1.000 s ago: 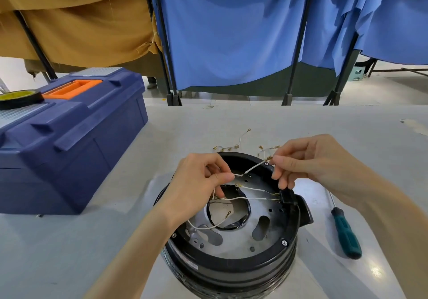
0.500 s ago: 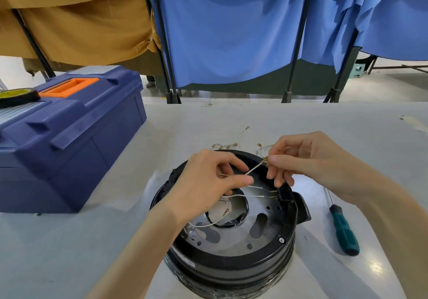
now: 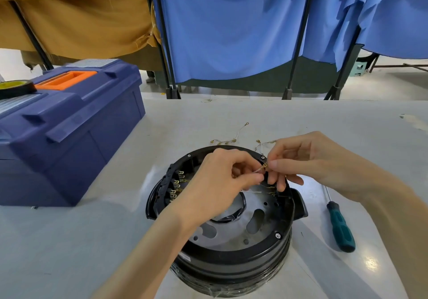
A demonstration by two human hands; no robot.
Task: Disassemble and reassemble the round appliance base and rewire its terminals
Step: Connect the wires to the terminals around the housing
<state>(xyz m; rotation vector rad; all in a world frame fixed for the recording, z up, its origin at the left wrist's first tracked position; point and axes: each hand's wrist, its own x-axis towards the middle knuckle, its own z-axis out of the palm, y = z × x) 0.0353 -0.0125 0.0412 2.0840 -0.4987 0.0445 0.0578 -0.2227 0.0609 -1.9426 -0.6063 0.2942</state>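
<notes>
Terminals (image 3: pixel 177 184) inside base (image 3: pixel 231 259), left hand (image 3: pixel 215 182), right hand (image 3: pixel 310 162) pinching wire (image 3: pixel 260 169)

The pale grey, glossy tabletop (image 3: pixel 69 240) carries a large dark-blue plastic toolbox with an orange handle recess (image 3: pixel 64 136) on its left side. Near the middle stands a round black plastic appliance base (image 3: pixel 231 259), its open side facing up. Just behind the base lie loose thin white wires with brass terminals (image 3: pixel 228 140). To the right of the base, apart from it, lies a teal-handled screwdriver (image 3: pixel 339 226) with its shaft pointing away.
</notes>
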